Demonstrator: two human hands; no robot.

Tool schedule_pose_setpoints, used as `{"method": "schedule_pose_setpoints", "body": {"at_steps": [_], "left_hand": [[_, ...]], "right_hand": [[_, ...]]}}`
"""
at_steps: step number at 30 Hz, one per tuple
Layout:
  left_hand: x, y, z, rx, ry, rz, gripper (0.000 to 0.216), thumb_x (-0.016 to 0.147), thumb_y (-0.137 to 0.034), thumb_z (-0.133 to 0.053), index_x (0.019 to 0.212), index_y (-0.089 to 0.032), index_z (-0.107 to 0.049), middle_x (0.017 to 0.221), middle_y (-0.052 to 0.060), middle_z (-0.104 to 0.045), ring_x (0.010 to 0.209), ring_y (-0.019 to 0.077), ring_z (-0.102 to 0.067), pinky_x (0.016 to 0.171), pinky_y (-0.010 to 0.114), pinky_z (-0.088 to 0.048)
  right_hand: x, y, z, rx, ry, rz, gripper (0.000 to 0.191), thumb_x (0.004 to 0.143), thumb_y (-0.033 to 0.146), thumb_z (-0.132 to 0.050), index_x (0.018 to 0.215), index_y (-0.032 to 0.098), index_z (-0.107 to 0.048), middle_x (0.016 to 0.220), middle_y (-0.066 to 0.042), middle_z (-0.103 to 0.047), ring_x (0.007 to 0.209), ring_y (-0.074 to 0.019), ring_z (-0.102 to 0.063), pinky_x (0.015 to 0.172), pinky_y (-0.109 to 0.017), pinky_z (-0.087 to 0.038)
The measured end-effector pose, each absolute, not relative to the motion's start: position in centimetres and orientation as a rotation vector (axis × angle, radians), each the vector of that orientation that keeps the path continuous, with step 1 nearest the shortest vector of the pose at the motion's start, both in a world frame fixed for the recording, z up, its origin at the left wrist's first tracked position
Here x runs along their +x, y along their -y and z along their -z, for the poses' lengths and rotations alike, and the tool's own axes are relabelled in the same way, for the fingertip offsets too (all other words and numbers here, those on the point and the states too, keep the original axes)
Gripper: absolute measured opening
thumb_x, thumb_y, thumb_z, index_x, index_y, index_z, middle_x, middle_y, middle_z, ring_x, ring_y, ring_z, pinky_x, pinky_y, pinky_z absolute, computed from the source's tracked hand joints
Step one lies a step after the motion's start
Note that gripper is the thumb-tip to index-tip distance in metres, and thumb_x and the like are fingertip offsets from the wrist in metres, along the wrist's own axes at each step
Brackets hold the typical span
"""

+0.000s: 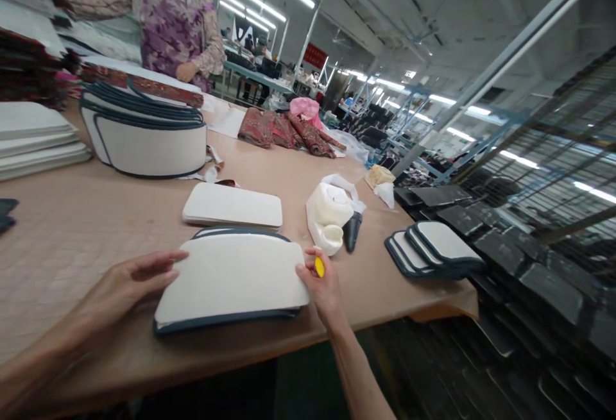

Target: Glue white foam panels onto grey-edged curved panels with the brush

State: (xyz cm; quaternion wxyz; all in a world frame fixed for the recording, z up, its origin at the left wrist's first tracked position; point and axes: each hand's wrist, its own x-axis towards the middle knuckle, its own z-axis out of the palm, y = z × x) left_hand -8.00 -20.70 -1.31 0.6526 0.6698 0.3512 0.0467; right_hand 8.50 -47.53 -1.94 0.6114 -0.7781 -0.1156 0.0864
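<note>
A white panel (235, 277) with rounded corners lies on dark-blue-edged pieces (231, 319) close to the table's front edge. At its left end is my left hand (122, 285), thumb and fingers stretched out and apart, fingertips at the panel's edge. My right hand (325, 285) is closed around a small tool with a yellow end (319, 267); the rest of that tool is hidden in the fingers. The right thumb touches the panel's right edge. Just behind lies a small stack of plain white panels (233, 205).
A white plastic jug (330, 211) and a dark cone-shaped object (353, 232) stand beyond my right hand. Blue-edged panels are stacked at right (433, 250) and back left (154, 144). Patterned fabric (283, 130) lies farther back. A person (178, 29) stands across the table (385, 292).
</note>
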Motion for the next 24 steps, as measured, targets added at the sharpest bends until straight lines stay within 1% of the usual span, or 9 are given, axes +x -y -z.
{"method": "schedule_pose_setpoints", "body": {"at_steps": [2,5,7,9,11,13,15,21,24], "left_hand": [[-8.1,20.6,2.1,1.493,-0.783,-0.122,0.070,0.043,-0.056,-0.077,0.102,-0.020,-0.067,0.109,0.004,-0.066,0.106,0.0283,-0.056,0.095,0.036,-0.043],[-8.3,20.6,3.0,1.456,-0.765,-0.122,0.069,0.046,-0.056,-0.078,0.104,-0.019,-0.066,0.109,0.004,-0.066,0.104,0.0273,-0.058,0.085,0.030,-0.049],[-8.4,20.6,2.9,1.447,-0.742,-0.110,0.066,0.054,-0.054,-0.076,0.108,-0.018,-0.063,0.112,0.004,-0.065,0.104,0.0267,-0.058,0.083,0.029,-0.050],[-8.6,20.8,2.5,1.465,-0.724,-0.100,0.058,0.065,-0.050,-0.072,0.111,-0.017,-0.060,0.113,0.004,-0.064,0.105,0.0262,-0.057,0.086,0.029,-0.048],[-8.6,20.9,2.0,1.517,-0.718,-0.093,0.050,0.072,-0.047,-0.067,0.112,-0.018,-0.060,0.113,0.002,-0.064,0.110,0.0253,-0.054,0.094,0.031,-0.042],[-8.6,20.9,1.6,1.557,-0.725,-0.086,0.048,0.072,-0.049,-0.067,0.109,-0.019,-0.062,0.115,0.002,-0.063,0.115,0.0256,-0.050,0.101,0.034,-0.035],[-8.5,20.8,1.5,1.554,-0.729,-0.069,0.052,0.067,-0.052,-0.069,0.107,-0.019,-0.063,0.119,0.002,-0.061,0.117,0.0268,-0.048,0.104,0.037,-0.031],[-8.3,20.3,1.6,1.414,-0.757,0.036,0.064,0.057,-0.053,-0.075,0.111,-0.021,-0.061,0.120,0.004,-0.060,0.111,0.0297,-0.053,0.095,0.038,-0.043],[-8.2,20.1,1.5,1.389,-0.772,0.057,0.067,0.054,-0.053,-0.077,0.110,-0.021,-0.062,0.120,0.004,-0.060,0.111,0.0285,-0.054,0.096,0.037,-0.042]], "right_hand": [[8.4,47.6,2.2,-1.801,0.269,-0.193,0.036,0.065,0.034,-0.066,0.094,0.019,-0.052,0.065,0.004,-0.056,0.059,-0.0133,-0.052,0.056,-0.025,-0.043],[8.2,47.7,2.3,-1.817,0.271,-0.175,0.034,0.065,0.033,-0.065,0.093,0.020,-0.051,0.066,0.004,-0.056,0.060,-0.0136,-0.053,0.058,-0.025,-0.043],[8.1,47.8,2.3,-1.831,0.277,-0.161,0.033,0.066,0.033,-0.065,0.092,0.020,-0.051,0.066,0.004,-0.056,0.061,-0.0136,-0.053,0.058,-0.025,-0.043],[7.9,47.7,2.1,-1.847,0.291,-0.152,0.030,0.067,0.032,-0.064,0.091,0.020,-0.051,0.065,0.004,-0.057,0.061,-0.0136,-0.053,0.058,-0.025,-0.043],[7.8,47.7,1.9,-1.859,0.306,-0.146,0.028,0.068,0.032,-0.063,0.090,0.020,-0.050,0.065,0.004,-0.057,0.060,-0.0136,-0.053,0.058,-0.025,-0.043],[7.8,47.6,1.8,-1.868,0.315,-0.141,0.027,0.068,0.033,-0.061,0.089,0.021,-0.050,0.064,0.005,-0.057,0.060,-0.0137,-0.053,0.058,-0.025,-0.043],[7.8,47.4,1.8,-1.883,0.319,-0.135,0.026,0.069,0.033,-0.061,0.089,0.021,-0.049,0.064,0.005,-0.056,0.060,-0.0139,-0.054,0.058,-0.025,-0.043],[7.8,47.1,1.7,-1.955,0.331,-0.091,0.027,0.067,0.029,-0.061,0.090,0.021,-0.050,0.061,0.006,-0.051,0.057,-0.0138,-0.050,0.058,-0.026,-0.041],[7.6,46.9,1.4,-1.967,0.342,-0.079,0.026,0.068,0.028,-0.060,0.091,0.021,-0.049,0.061,0.007,-0.049,0.056,-0.0136,-0.048,0.058,-0.026,-0.041]]}}
